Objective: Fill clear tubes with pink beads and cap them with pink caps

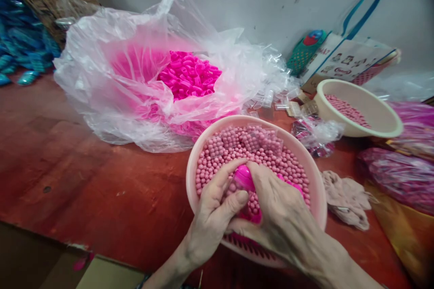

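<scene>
A pale pink basin [195, 162] full of round pink beads [294, 169] stands in front of me. Over it, my left hand [213, 207] is closed, fingers and thumb curled round a small clear plastic container with a bright pink plastic cap [244, 177]. My right hand [278, 203] meets it from the other side, its fingers bent against the pink cap. The lower part of the container is hidden by the hands. Several clear bead-filled boxes [261, 140] lie on the beads at the far side. More bright pink plastic shows beside and under my right hand.
Behind, a large clear bag [111, 117] holds many bright pink plastic pieces [191, 74]. Clear plastic pieces [267, 97] are heaped beside it. A cream bowl [379, 122] with pink beads, a beige cloth [347, 196] and wrapped packs [400, 180] are on the right of the red table [101, 189].
</scene>
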`<state>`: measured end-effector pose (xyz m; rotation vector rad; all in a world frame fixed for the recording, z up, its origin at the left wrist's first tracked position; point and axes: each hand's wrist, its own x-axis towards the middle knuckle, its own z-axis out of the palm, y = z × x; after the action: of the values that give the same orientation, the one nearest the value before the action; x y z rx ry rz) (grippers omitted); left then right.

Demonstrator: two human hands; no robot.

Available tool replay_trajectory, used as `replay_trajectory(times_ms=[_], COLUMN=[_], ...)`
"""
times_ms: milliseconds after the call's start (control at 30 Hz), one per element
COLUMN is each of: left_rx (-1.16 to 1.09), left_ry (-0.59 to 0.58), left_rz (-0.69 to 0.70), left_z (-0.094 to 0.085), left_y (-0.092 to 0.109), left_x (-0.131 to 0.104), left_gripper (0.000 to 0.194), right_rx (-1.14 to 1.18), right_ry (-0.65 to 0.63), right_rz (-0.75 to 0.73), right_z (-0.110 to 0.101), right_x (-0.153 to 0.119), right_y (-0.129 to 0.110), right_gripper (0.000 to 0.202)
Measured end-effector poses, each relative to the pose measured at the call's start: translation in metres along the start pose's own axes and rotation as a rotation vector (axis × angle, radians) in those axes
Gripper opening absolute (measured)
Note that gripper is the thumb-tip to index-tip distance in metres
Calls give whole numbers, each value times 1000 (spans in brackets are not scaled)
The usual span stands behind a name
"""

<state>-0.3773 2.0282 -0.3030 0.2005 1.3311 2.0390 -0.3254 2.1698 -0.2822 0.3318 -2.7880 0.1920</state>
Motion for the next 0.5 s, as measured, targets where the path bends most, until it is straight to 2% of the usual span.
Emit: replay_trajectory(times_ms=[167,333,500], left_rx=[0,-63,-55], left_ry=[-15,-46,-52], left_rz=[46,51,16], left_z=[0,2,2], left_y=[-1,-1,-1], left_x=[-1,1,3], left_gripper=[29,22,21], right_rx=[-137,-259,-349], right_ry=[-34,67,44], right_rz=[-85,-151,-190], right_z=[-5,-1,4], right_x=[4,6,6], right_y=[-5,-8,-4], right_gripper=[35,25,22])
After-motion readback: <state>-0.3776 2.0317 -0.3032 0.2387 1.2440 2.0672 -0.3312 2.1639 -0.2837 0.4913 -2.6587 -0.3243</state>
